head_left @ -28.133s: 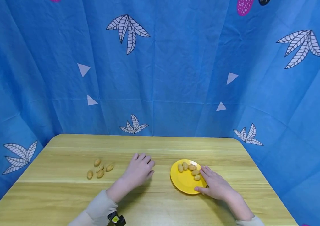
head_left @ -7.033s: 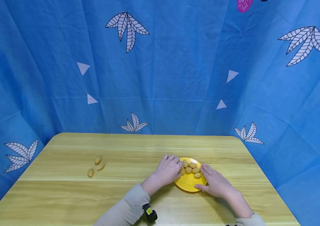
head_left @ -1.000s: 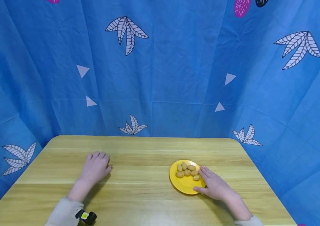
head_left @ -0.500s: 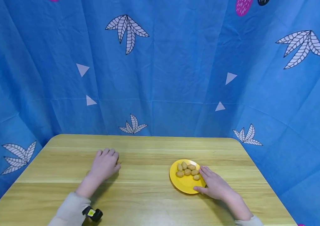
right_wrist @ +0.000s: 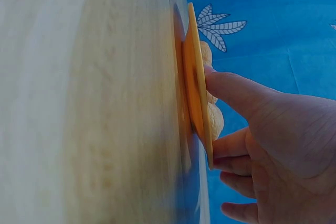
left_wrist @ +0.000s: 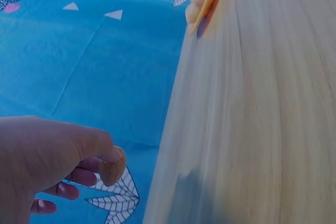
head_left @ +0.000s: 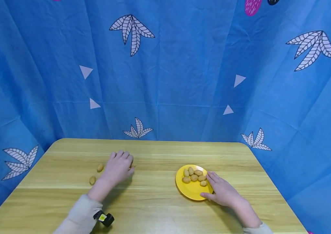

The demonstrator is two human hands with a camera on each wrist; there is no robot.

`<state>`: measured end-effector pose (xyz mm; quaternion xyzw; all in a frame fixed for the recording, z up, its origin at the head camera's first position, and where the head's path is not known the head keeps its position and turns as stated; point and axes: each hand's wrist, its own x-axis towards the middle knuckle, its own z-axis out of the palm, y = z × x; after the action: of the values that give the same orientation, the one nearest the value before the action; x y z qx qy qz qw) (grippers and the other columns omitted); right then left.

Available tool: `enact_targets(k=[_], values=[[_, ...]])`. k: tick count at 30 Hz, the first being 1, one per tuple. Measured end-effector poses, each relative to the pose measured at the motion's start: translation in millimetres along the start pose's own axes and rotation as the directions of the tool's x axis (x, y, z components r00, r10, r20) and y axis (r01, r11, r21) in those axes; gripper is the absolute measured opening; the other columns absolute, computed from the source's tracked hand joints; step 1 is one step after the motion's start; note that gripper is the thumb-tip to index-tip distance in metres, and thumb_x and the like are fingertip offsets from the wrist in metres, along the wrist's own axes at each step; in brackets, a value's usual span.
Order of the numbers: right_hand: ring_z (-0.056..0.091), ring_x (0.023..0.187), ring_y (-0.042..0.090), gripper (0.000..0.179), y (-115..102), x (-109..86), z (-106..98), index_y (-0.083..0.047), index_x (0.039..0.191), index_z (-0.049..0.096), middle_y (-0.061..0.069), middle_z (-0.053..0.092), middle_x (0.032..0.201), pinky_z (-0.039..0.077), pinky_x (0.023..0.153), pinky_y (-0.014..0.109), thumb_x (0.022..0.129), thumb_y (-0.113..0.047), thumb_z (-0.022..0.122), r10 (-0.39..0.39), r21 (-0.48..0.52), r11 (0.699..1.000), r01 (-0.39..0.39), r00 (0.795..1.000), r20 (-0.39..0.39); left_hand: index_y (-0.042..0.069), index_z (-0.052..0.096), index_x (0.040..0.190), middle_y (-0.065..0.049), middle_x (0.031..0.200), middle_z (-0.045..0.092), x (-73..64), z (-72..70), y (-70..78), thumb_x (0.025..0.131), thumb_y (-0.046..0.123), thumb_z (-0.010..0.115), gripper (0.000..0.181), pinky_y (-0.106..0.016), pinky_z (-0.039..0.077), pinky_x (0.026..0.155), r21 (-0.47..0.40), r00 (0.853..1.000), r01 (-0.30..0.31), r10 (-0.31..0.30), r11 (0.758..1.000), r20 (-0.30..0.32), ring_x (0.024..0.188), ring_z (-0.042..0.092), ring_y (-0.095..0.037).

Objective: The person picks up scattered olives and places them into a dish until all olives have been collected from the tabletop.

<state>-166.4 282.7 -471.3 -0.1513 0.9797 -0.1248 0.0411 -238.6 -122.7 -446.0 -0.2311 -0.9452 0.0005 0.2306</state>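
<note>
My left hand (head_left: 118, 169) is raised over the left half of the table and pinches an oval tan nut (left_wrist: 114, 167) between thumb and fingers. In the head view only a bit of that nut peeks out past the fingertips. On the right, a round yellow plate (head_left: 193, 193) carries several similar nuts (head_left: 194, 177), grouped toward its far side. My right hand (head_left: 224, 192) rests at the plate's right rim with fingers stretched out. In the right wrist view its thumb and fingers touch the orange-looking plate edge (right_wrist: 195, 85).
Two more nuts lie on the wooden table (head_left: 153, 208), one farther back (head_left: 100, 167) and one nearer (head_left: 92, 180), both left of my left hand. A blue curtain (head_left: 183, 81) with leaf prints hangs around the table's back and sides.
Over the last second my left hand has moved right with the nut, uncovering the two nuts left behind. Compared with earlier, the table's pile is smaller and the plate fuller. My right hand stays put.
</note>
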Motion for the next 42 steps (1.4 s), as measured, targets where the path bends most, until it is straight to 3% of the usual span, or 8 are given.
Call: enact_targets(k=[9, 28, 42], values=[[0.028, 0.144, 0.043, 0.082, 2, 0.7, 1, 0.007, 0.143, 0.040, 0.025, 0.030, 0.155, 0.027, 0.114, 0.057, 0.089, -0.051, 0.063, 0.010, 0.009, 1.000, -0.010, 1.000, 0.005, 0.015, 0.056, 0.076, 0.000, 0.081, 0.057, 12.1, -3.2, 18.2, 0.078, 0.028, 0.074, 0.023, -0.038, 0.036, 0.074, -0.002, 0.995, -0.068, 0.068, 0.998, -0.069, 0.081, 0.048, -0.021], [0.026, 0.145, 0.043, 0.084, 2, 0.8, 0, 0.006, 0.144, 0.039, 0.024, 0.029, 0.156, 0.026, 0.115, 0.057, 0.089, -0.052, 0.062, 0.017, 0.015, 1.000, -0.018, 1.000, 0.018, 0.017, 0.054, 0.077, 0.002, 0.082, 0.055, 32.3, -12.9, 65.2, 0.083, 0.030, 0.072, 0.023, -0.035, 0.033, 0.076, -0.061, 0.986, -0.163, 0.160, 0.985, -0.052, 0.081, 0.044, -0.018], [0.026, 0.145, 0.043, 0.083, 0, 0.7, -1, 0.006, 0.144, 0.039, 0.024, 0.029, 0.156, 0.026, 0.115, 0.057, 0.089, -0.052, 0.062, 0.025, 0.014, 1.000, -0.026, 0.999, 0.021, 0.020, 0.061, 0.084, 0.005, 0.088, 0.058, 43.0, -9.2, 104.7, 0.086, 0.039, 0.069, 0.021, -0.034, 0.036, 0.078, -0.006, 0.966, -0.255, 0.254, 0.967, -0.051, 0.085, 0.047, -0.017]])
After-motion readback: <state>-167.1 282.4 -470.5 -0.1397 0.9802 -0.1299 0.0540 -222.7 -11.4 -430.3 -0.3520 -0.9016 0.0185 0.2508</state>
